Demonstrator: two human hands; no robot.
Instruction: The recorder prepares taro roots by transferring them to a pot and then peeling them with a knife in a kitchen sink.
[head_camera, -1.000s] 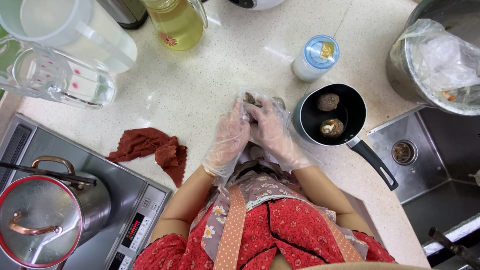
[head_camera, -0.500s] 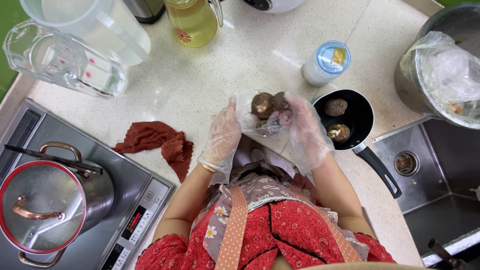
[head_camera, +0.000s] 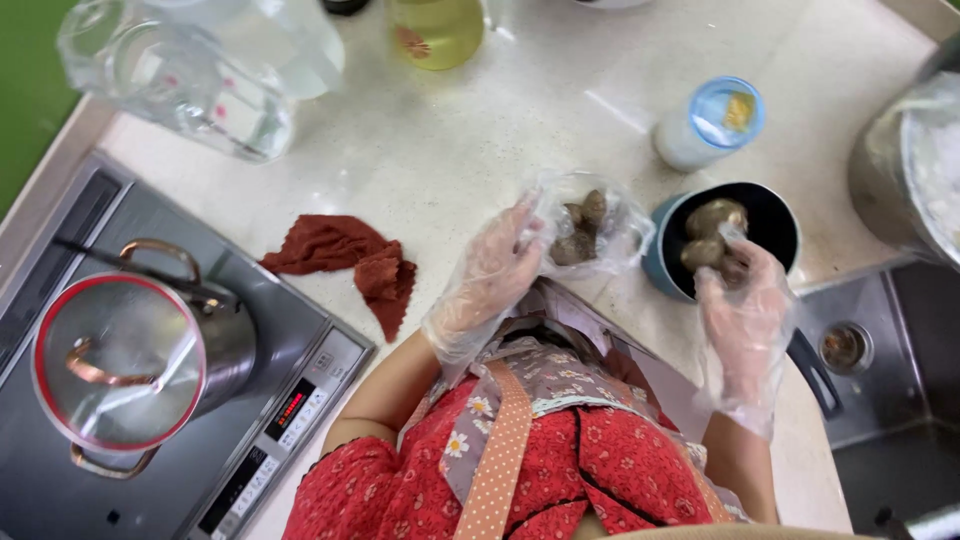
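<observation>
Both my hands wear thin clear plastic gloves. My left hand (head_camera: 487, 280) grips a clear plastic bag (head_camera: 590, 232) with a few brown mushrooms inside, held above the counter in front of me. My right hand (head_camera: 745, 315) hovers over a small dark saucepan (head_camera: 668, 260), its fingers closed on a brown mushroom (head_camera: 703, 254) at the pan's near rim. A second mushroom (head_camera: 716, 215) lies inside the pan. The pan's black handle (head_camera: 815, 365) points toward me on the right.
A crumpled red cloth (head_camera: 345, 256) lies on the speckled counter. A lidded steel pot (head_camera: 130, 355) sits on the cooktop at left. Clear jugs (head_camera: 190, 80), an oil bottle (head_camera: 435, 28) and a blue-lidded jar (head_camera: 710, 122) stand at the back. A lined pot (head_camera: 915, 170) and sink (head_camera: 880, 360) are right.
My hands have parted: the left kept the bag of mushrooms, and the right moved right and down to the saucepan with a mushroom.
</observation>
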